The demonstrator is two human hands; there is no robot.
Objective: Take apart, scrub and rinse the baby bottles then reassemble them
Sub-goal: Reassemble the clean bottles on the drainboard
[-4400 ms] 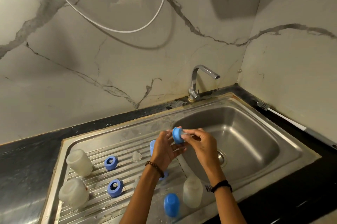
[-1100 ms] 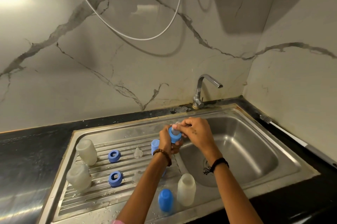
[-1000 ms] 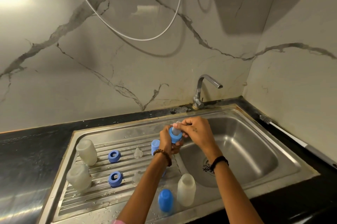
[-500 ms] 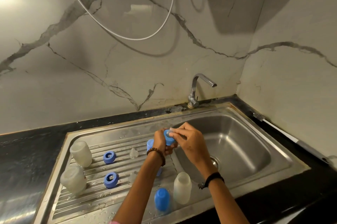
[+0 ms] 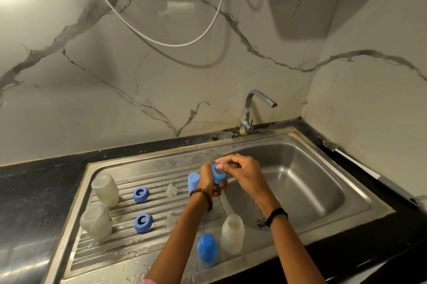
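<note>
Both hands meet over the near-left rim of the basin (image 5: pixel 307 182). The left hand (image 5: pixel 208 179) grips a blue ring (image 5: pixel 218 174), fingers curled round its side. The right hand (image 5: pixel 245 174) pinches a clear teat (image 5: pixel 222 164) at the ring's top opening; how far the teat sits in the ring cannot be told.

Just left of the grip, partly behind the left hand, stands a blue cap (image 5: pixel 193 180). Further left on the ribbed drainboard (image 5: pixel 129 246) lie a loose teat (image 5: pixel 171 190), then two more blue rings (image 5: pixel 141 194) (image 5: pixel 143 223), and beyond them two cloudy bottles (image 5: pixel 105 190) (image 5: pixel 96 222) standing mouth down, as far as can be told. Nearer the person than the grip, a third bottle (image 5: pixel 233 234) stands upright without a top, with another blue cap (image 5: pixel 207 248) just beside it on its left.

Behind the grip, the tap (image 5: pixel 250 110) rises at the back of the sink.
</note>
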